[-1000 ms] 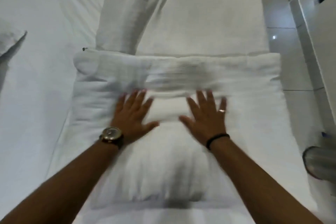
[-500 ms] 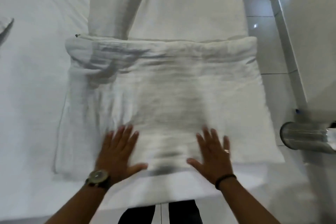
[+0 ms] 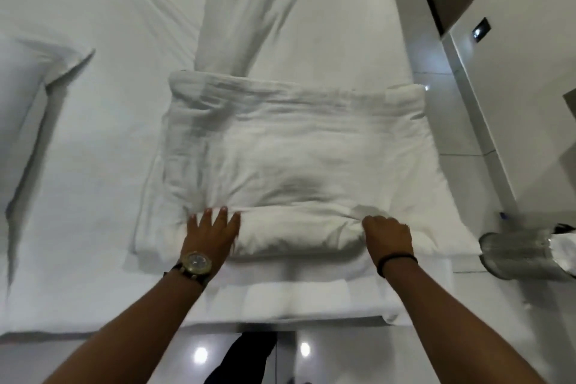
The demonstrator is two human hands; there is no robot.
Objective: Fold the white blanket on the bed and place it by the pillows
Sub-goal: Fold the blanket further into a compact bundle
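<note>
Bed (image 3: 93,165): white sheet, one pillow (image 3: 28,72) at its left edge. Blanket (image 3: 296,150): a thick folded pad at the near edge, well apart from the pillow. Left hand (image 3: 212,234): fingers straight, pressing the near fold. Right hand (image 3: 388,235): fingers curled into that fold, gripping it. Folding appears almost complete; next, lift and carry left to the pillow.

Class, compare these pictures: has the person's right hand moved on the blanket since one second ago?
Yes. The right hand has come back from the middle of the blanket to its near folded edge, toward the person, fingers now curled on it.
</note>
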